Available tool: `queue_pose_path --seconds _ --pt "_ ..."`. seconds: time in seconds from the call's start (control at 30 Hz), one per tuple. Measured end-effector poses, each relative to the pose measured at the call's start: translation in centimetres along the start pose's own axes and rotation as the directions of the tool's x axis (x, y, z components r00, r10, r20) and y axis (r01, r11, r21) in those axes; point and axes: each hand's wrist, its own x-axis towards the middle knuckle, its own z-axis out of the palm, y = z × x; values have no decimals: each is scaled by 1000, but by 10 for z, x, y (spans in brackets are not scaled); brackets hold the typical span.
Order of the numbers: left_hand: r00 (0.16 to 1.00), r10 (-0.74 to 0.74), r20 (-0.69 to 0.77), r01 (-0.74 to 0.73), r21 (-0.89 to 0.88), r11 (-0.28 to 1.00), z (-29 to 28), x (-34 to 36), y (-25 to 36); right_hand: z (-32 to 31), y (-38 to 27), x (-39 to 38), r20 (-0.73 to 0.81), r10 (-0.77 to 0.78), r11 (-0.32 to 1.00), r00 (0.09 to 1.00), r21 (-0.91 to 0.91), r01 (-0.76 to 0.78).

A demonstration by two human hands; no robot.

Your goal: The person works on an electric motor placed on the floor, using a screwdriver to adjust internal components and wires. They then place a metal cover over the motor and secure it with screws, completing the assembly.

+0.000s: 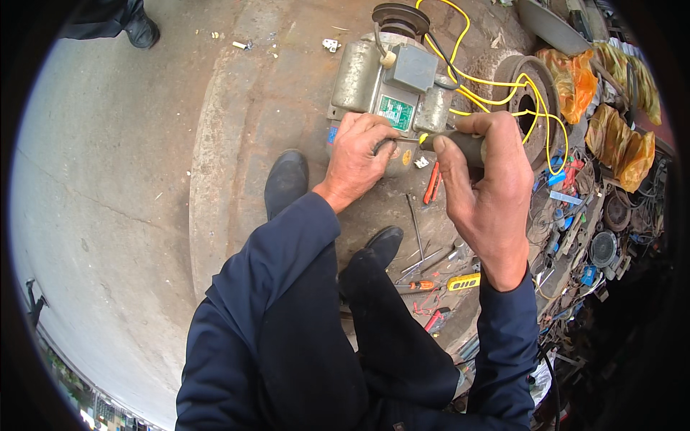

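Over the near end of a grey electric motor (359,79), both my hands work close together. My right hand (496,194) is closed around the thick dark handle of what looks like a screwdriver (466,147), with a yellow collar and a thin metal shaft pointing left. My left hand (356,161) is closed in a pinch at the shaft's far end, on a short curved black wire (383,146). The fingers hide the shaft's tip. On the motor are a grey terminal box (411,68), a green plate (396,113) and a pulley (400,19).
Yellow wire (514,85) loops over a round metal housing (550,79) at the right. Red-handled pliers (432,183), an orange screwdriver (422,285) and a yellow tester (463,281) lie on the ground. Orange bags (568,82) and heaped parts line the right. Another person's shoe (142,30) shows at upper left.
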Motion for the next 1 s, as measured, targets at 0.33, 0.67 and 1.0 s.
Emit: queue_pose_path --seconds 0.33,0.67,1.0 --pt "1000 6 0 -6 13 1000 0 -1 -1 -19 -4 -7 121 -84 980 989 -169 104" --pt "1000 -2 24 2 18 1000 -2 -1 6 -25 -6 -1 153 -29 988 988 -144 51" --pt "997 -56 47 56 -1 998 1 2 3 -28 7 6 209 -167 977 964 -95 190"
